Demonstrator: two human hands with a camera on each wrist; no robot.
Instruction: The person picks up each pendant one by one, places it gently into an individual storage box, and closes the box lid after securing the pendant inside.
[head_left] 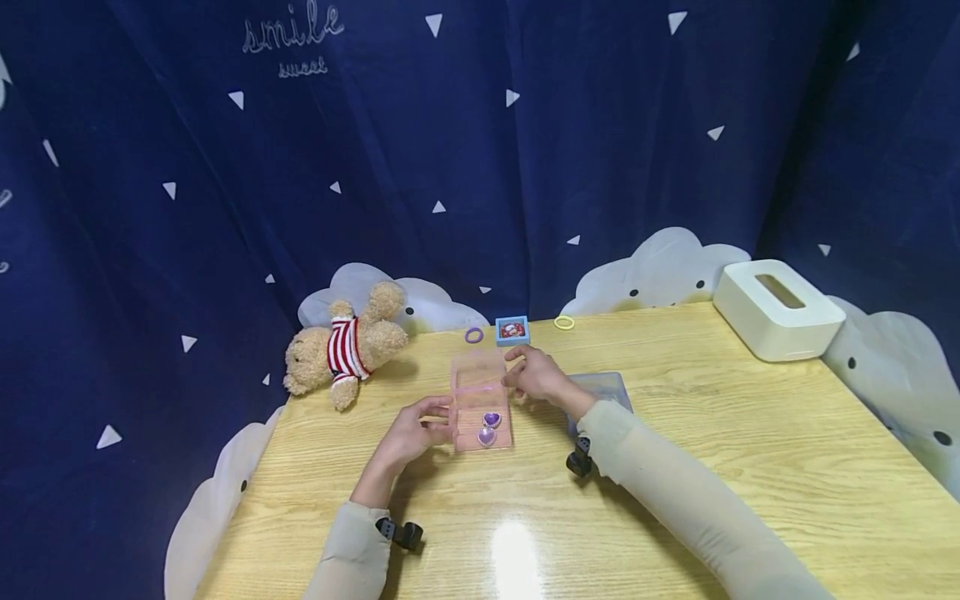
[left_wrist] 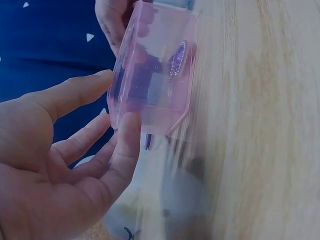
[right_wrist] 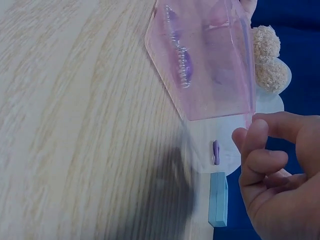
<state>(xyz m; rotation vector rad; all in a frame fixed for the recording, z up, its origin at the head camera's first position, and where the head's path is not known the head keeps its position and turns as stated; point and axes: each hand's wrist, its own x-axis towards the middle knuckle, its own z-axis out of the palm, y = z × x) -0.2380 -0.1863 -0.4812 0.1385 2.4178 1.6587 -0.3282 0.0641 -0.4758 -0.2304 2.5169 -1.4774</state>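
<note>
A translucent pink plastic box (head_left: pixel 482 404) sits mid-table between my hands, with two purple heart-shaped gems (head_left: pixel 491 419) in its near part. In the head view its clear pink lid (head_left: pixel 477 367) stands up at the far side. My left hand (head_left: pixel 411 429) holds the box's left side, the thumb and fingertips spread along its edge in the left wrist view. My right hand (head_left: pixel 536 373) reaches the far right corner. In the right wrist view the right thumb and index finger pinch a small pink edge (right_wrist: pixel 248 120) there, the other fingers curled below.
A translucent greyish box (head_left: pixel 611 386) lies partly hidden under my right forearm. Beyond the pink box are a purple ring (head_left: pixel 474 335), a small blue framed picture (head_left: pixel 512 331) and a yellow ring (head_left: pixel 564 322). A teddy bear (head_left: pixel 347 346) lies left; a white tissue box (head_left: pixel 780 312) stands back right.
</note>
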